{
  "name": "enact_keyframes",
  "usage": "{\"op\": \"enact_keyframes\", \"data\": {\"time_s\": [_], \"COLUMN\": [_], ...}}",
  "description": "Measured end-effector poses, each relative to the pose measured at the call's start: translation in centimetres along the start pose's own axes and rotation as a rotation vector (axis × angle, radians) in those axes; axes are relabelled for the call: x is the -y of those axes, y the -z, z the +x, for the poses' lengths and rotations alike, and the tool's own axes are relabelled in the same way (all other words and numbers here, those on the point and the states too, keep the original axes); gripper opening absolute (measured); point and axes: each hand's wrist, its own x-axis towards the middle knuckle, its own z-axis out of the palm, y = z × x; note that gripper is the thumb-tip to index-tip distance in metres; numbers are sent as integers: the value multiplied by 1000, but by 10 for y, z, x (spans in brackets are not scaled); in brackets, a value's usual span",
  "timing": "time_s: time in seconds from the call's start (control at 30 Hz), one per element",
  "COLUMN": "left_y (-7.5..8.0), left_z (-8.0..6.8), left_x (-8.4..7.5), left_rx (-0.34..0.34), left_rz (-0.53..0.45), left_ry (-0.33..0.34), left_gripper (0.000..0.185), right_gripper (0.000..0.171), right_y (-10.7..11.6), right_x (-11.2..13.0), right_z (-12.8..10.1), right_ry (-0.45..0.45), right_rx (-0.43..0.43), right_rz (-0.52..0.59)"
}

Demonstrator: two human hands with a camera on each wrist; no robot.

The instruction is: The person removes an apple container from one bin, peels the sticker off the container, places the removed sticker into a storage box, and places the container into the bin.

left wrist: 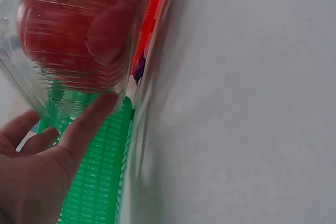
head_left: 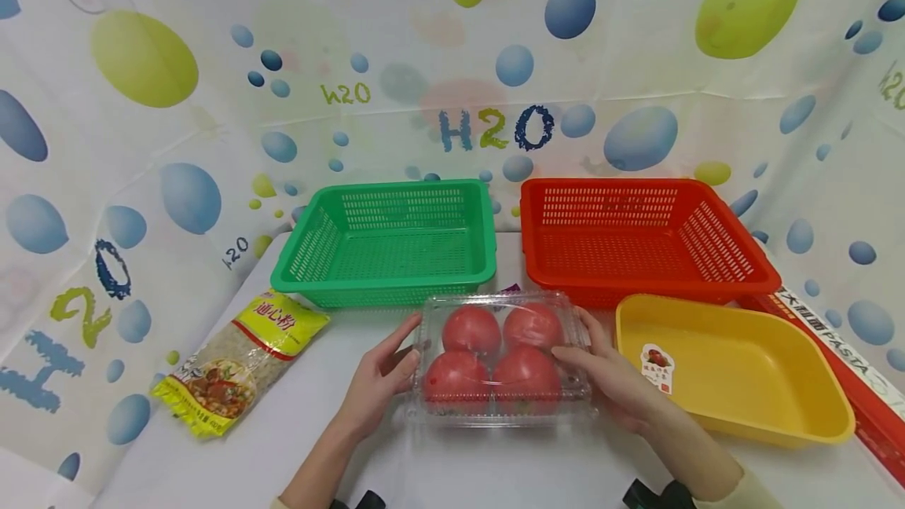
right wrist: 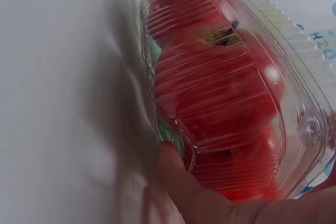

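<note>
A clear plastic clamshell box [head_left: 495,420] with several red tomatoes [head_left: 472,330] inside is between my two hands, near the middle of the white table. My left hand [head_left: 378,383] grips its left side; in the left wrist view a finger [left wrist: 86,124] lies along the lower wall of the box. On the right side my right hand [head_left: 611,371] holds it, thumb over the lid's edge and other fingers partly hidden behind the box. Ridged clear plastic and tomatoes [right wrist: 210,93] fill much of the right wrist view. The lid is down over the tomatoes.
Behind the box stand a green basket [head_left: 385,289] and a red basket [head_left: 636,285]. A yellow tub [head_left: 749,368] is at right, with a long red box [head_left: 877,422] beyond it. At left lies a bag of macaroni [head_left: 243,364]. A small purple thing [left wrist: 139,69] shows behind the clamshell.
</note>
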Motion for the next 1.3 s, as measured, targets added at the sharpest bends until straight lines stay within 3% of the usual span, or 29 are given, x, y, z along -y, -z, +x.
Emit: {"op": "enact_keyframes", "data": {"time_s": [0.5, 0.77, 1.07, 1.3], "left_y": [-2, 4, 11, 14], "left_z": [-13, -14, -7, 8], "left_x": [-22, -37, -58, -74], "left_rx": [-55, -91, -84, -87], "left_rz": [-1, 61, 111, 74], "left_ry": [3, -20, -60, -68], "left_gripper": [55, 54, 54, 54], "right_gripper": [84, 86, 85, 81], "right_y": [-3, -5, -9, -8], "right_x": [19, 33, 59, 77], "right_z": [-17, -19, -21, -13], "right_ry": [34, 35, 70, 150], "right_rx": [18, 51, 74, 78], "right_rz": [-79, -136, -107, -72]}}
